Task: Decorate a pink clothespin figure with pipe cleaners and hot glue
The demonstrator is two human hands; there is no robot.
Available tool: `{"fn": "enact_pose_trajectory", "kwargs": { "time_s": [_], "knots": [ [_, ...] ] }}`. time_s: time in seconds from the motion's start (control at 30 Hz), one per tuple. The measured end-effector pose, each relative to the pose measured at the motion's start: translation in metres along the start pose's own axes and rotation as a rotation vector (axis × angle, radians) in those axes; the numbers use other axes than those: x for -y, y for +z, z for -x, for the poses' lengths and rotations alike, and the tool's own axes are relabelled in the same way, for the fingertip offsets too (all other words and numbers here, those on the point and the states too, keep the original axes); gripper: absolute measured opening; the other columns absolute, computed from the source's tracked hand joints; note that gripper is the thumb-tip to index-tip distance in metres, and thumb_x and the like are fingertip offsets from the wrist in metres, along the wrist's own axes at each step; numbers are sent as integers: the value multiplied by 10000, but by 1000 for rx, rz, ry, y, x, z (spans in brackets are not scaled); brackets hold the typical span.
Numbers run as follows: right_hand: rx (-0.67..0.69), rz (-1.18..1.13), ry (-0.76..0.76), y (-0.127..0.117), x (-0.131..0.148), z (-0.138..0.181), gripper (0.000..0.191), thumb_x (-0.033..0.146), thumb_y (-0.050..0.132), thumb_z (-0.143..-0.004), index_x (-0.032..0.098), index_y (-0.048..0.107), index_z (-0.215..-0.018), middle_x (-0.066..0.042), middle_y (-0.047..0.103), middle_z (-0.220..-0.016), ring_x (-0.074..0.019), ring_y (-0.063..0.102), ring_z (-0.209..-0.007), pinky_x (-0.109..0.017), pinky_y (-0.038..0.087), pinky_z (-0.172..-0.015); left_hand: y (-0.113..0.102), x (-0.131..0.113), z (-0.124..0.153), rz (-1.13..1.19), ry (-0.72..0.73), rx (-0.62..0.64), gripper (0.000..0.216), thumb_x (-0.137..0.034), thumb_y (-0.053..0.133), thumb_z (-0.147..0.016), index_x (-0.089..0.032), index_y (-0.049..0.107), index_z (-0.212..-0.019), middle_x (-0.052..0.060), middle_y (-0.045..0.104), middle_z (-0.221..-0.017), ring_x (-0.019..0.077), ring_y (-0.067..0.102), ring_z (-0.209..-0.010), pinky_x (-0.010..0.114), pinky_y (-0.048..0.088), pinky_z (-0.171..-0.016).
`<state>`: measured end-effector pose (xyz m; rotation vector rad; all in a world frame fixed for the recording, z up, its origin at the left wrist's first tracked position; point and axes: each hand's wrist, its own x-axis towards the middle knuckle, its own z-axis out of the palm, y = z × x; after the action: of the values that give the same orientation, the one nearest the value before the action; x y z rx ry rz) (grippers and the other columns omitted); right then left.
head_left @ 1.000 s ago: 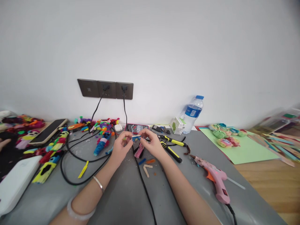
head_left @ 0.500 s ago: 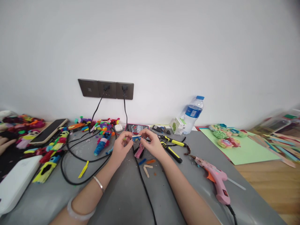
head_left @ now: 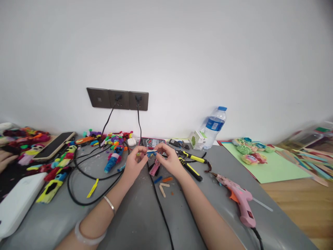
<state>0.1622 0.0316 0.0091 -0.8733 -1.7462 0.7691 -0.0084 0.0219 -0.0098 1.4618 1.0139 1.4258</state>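
Observation:
Above the middle of the table, my left hand [head_left: 134,164] and my right hand [head_left: 169,160] face each other, fingertips close together. Both pinch a small piece of blue and whitish pipe cleaner [head_left: 151,153], partly hidden by the fingers. Just below it lies a pink fuzzy figure [head_left: 155,168] with dark parts. Nearer to me are cut pipe cleaner bits: a blue one [head_left: 158,180], an orange one [head_left: 167,179] and a bent cream one [head_left: 163,189]. A blue fuzzy figure [head_left: 112,163] lies left of my left hand.
Yellow-black pliers [head_left: 191,169] and a pink glue gun [head_left: 241,203] lie to the right. A water bottle [head_left: 214,125] and small box [head_left: 198,140] stand by the wall. Black cables [head_left: 71,189] loop leftward. Another person's hand [head_left: 4,160] is at the left edge, near a phone [head_left: 55,146].

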Motion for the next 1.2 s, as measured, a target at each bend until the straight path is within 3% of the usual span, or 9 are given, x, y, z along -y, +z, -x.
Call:
{"fn": "enact_pose_trajectory", "kwargs": {
  "time_s": [0.5, 0.83, 1.2],
  "knots": [
    [8, 14, 5, 0, 0, 0, 68, 168, 547, -816, 186, 594, -863, 0, 592, -761, -140, 545, -688, -259, 431, -675, 0, 0, 0, -14, 40, -22, 133, -257, 663, -765, -176, 610, -855, 24, 620, -874, 122, 559, -704, 211, 449, -610],
    [16, 6, 22, 0, 0, 1, 76, 161, 545, -811, 190, 587, -867, -1, 590, -765, -143, 553, -689, -262, 435, -671, 0, 0, -1, -40, 85, -26, 90, -244, 660, -767, -175, 608, -793, 72, 623, -964, 180, 619, -864, 238, 472, -639],
    [19, -7, 35, 0, -1, 1, 50, 182, 557, -823, 193, 580, -866, 1, 587, -755, -145, 562, -687, -258, 446, -663, -2, 3, -3, -56, 114, -9, 57, -226, 652, -774, -176, 624, -774, 73, 614, -976, 175, 613, -857, 248, 478, -660]
  ]
}}
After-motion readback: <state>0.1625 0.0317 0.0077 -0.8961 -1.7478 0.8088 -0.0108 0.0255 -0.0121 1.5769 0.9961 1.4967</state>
